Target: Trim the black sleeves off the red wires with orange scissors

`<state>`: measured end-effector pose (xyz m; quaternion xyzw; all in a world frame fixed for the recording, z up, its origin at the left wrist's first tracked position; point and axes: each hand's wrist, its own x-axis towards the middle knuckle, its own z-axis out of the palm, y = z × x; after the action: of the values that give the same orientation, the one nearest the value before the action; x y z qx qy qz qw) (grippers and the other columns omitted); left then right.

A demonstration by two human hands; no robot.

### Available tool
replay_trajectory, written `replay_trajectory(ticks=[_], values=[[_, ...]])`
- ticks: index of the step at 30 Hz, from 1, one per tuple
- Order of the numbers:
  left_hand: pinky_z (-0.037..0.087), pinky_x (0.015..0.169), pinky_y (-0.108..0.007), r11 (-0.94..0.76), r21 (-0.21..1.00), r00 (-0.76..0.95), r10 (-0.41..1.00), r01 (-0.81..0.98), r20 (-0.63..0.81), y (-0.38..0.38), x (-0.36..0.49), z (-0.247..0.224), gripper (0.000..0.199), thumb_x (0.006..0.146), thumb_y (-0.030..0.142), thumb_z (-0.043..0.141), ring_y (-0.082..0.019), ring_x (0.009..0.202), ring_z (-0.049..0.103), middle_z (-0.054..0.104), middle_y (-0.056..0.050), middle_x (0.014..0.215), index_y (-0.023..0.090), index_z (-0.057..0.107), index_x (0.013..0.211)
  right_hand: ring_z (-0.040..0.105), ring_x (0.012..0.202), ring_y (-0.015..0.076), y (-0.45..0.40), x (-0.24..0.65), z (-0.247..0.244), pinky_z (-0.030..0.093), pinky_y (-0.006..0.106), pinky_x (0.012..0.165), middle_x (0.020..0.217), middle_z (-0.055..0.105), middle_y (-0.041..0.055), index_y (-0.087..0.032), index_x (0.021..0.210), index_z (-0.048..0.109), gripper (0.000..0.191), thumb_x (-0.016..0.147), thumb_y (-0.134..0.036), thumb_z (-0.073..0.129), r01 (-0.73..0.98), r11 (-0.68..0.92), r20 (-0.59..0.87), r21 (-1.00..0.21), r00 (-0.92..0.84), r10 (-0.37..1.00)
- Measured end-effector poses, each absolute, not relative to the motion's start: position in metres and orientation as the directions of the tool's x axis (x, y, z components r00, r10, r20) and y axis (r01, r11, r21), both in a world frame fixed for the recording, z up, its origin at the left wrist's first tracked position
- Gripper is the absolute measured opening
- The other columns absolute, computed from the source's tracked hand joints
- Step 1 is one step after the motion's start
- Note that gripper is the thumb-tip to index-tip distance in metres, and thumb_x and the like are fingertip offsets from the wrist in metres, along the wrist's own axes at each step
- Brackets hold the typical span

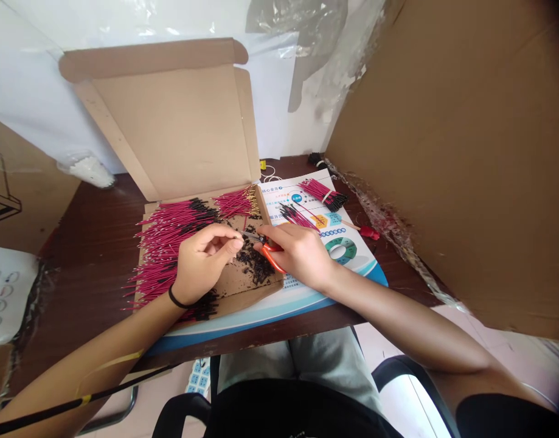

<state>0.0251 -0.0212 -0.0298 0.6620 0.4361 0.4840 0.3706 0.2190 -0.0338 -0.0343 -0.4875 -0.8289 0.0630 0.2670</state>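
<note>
My right hand (302,249) grips a small pair of scissors with orange handles (274,258), their blades pointing left. Thumb and forefinger of my left hand (206,258) pinch a thin red wire (245,222) at the blade tips; its held end is mostly hidden by the fingers. Both hands are over an open cardboard box (229,298). Many red wires with black ends (170,225) lie heaped in its left side, partly under my left hand. A smaller pile of red wires (233,202) sits at the back right. Black scraps (256,267) are scattered beneath the scissors.
The box lid (174,128) stands raised behind. To the right, a printed sheet (352,267) carries a banded bundle of wires (322,193), loose wires (300,218) and a red-tipped stick (368,232). A tall cardboard panel (466,152) bounds the right side of the dark table (97,243).
</note>
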Motion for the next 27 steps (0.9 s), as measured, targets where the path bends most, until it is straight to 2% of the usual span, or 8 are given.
replay_trajectory(ticks=[6, 9, 14, 16, 20, 23, 25, 27], values=[[0.047, 0.045, -0.019, -0.344, 0.939, -0.005, 0.939, -0.011, 0.344, -0.017, 0.022, -0.029, 0.020, 0.081, 0.031, 0.066, -0.007, 0.047, 0.057, 0.072, -0.003, 0.074, 0.018, 0.052, 0.086, 0.062, 0.073, 0.0157, -0.031, 0.216, -0.036, 0.049, 0.027, 0.068, 0.082, 0.070, 0.0067, -0.015, 0.110, 0.066, 0.028, 0.086, -0.027, 0.058, 0.632, 0.589, 0.512, -0.503, -0.331, 0.793], [0.048, 0.045, -0.019, -0.255, 0.959, 0.074, 0.962, -0.121, 0.264, -0.014, 0.020, -0.032, 0.024, 0.081, 0.033, 0.065, -0.009, 0.050, 0.062, 0.074, -0.005, 0.080, 0.019, 0.048, 0.089, 0.064, 0.074, 0.0151, -0.033, 0.212, -0.035, 0.051, 0.028, 0.072, 0.087, 0.072, 0.0074, -0.015, 0.109, 0.066, 0.030, 0.084, -0.031, 0.061, 0.534, 0.613, 0.549, -0.583, -0.297, 0.781], [0.047, 0.045, -0.019, -0.139, 0.979, 0.208, 0.964, -0.149, 0.168, -0.016, 0.023, -0.034, 0.026, 0.081, 0.035, 0.065, -0.012, 0.052, 0.066, 0.074, -0.008, 0.084, 0.018, 0.046, 0.086, 0.066, 0.085, 0.0144, -0.037, 0.207, -0.032, 0.051, 0.027, 0.077, 0.107, 0.070, 0.0089, -0.018, 0.114, 0.063, 0.033, 0.083, -0.030, 0.060, 0.422, 0.572, 0.505, -0.704, -0.269, 0.820], [0.049, 0.046, -0.019, -0.117, 0.983, 0.221, 0.964, -0.138, 0.146, -0.018, 0.025, -0.033, 0.026, 0.080, 0.036, 0.066, -0.013, 0.055, 0.068, 0.074, -0.008, 0.083, 0.017, 0.048, 0.085, 0.064, 0.076, 0.0130, -0.035, 0.208, -0.033, 0.051, 0.024, 0.070, 0.102, 0.071, 0.0075, -0.017, 0.109, 0.066, 0.032, 0.080, -0.031, 0.062, 0.377, 0.485, 0.427, -0.789, -0.231, 0.874], [0.052, 0.049, -0.021, -0.136, 0.986, 0.161, 0.975, -0.096, 0.151, -0.014, 0.024, -0.028, 0.026, 0.079, 0.039, 0.066, -0.016, 0.064, 0.070, 0.074, -0.011, 0.089, 0.015, 0.059, 0.084, 0.055, 0.059, 0.0108, -0.030, 0.210, -0.035, 0.044, 0.021, 0.056, 0.073, 0.067, 0.0011, -0.015, 0.097, 0.069, 0.030, 0.075, -0.035, 0.066, 0.312, 0.351, 0.293, -0.883, -0.217, 0.931], [0.051, 0.049, -0.022, -0.166, 0.981, 0.032, 0.985, -0.106, 0.170, -0.004, 0.016, -0.023, 0.029, 0.080, 0.043, 0.063, -0.015, 0.065, 0.070, 0.074, -0.011, 0.091, 0.015, 0.062, 0.083, 0.048, 0.055, 0.0097, -0.029, 0.211, -0.035, 0.040, 0.021, 0.053, 0.065, 0.060, -0.0016, -0.014, 0.090, 0.068, 0.028, 0.074, -0.037, 0.066, 0.302, 0.314, 0.258, -0.900, -0.212, 0.943], [0.048, 0.048, -0.021, -0.180, 0.978, -0.064, 0.983, -0.109, 0.174, 0.004, 0.010, -0.020, 0.030, 0.081, 0.045, 0.062, -0.014, 0.061, 0.068, 0.074, -0.008, 0.082, 0.015, 0.062, 0.080, 0.046, 0.054, 0.0097, -0.028, 0.215, -0.032, 0.039, 0.022, 0.052, 0.063, 0.058, -0.0022, -0.015, 0.089, 0.068, 0.027, 0.075, -0.037, 0.064, 0.335, 0.317, 0.251, -0.887, -0.226, 0.941], [0.047, 0.049, -0.021, -0.201, 0.978, -0.117, 0.974, -0.046, 0.195, 0.010, 0.003, -0.017, 0.041, 0.085, 0.050, 0.052, -0.013, 0.058, 0.066, 0.072, -0.007, 0.073, 0.015, 0.060, 0.067, 0.047, 0.055, 0.0102, -0.026, 0.221, -0.027, 0.039, 0.022, 0.053, 0.065, 0.059, -0.0017, -0.016, 0.090, 0.068, 0.025, 0.077, -0.036, 0.061, 0.428, 0.357, 0.273, -0.831, -0.246, 0.930]])
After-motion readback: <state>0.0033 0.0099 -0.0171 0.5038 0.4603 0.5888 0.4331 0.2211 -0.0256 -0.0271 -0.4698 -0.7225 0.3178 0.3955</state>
